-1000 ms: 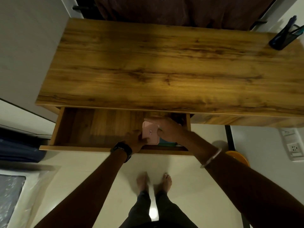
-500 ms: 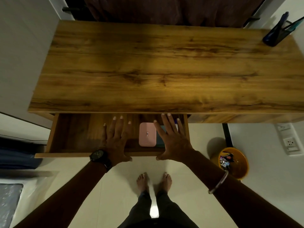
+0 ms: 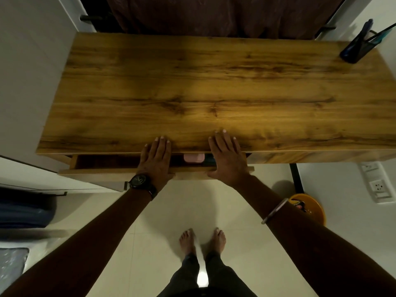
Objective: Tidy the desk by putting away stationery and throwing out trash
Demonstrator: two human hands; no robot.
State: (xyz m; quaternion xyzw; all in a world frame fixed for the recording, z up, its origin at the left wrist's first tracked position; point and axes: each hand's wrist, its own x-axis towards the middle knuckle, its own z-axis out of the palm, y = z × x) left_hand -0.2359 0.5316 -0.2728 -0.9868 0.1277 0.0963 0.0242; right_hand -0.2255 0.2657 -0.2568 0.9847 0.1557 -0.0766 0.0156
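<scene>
The wooden desk (image 3: 214,93) fills the upper view. Its drawer (image 3: 96,171) under the front edge stands only a little way out. A pink flat case (image 3: 194,157) lies inside it, with a dark item beside it, both partly hidden under the desktop. My left hand (image 3: 155,159) lies flat, fingers straight, palm against the drawer front and fingertips over the desk edge. My right hand (image 3: 227,157) presses the drawer front the same way, thumb along the front panel.
A black mesh pen holder (image 3: 360,47) with pens stands at the desk's far right corner. An orange bin (image 3: 310,207) with scraps sits on the floor at the right, behind my forearm. A wall socket (image 3: 379,186) is further right. My bare feet stand on pale tiles.
Both hands let go of the pink case, went flat on the drawer front and pushed it in. The drawer has gone from wide out to a narrow gap.
</scene>
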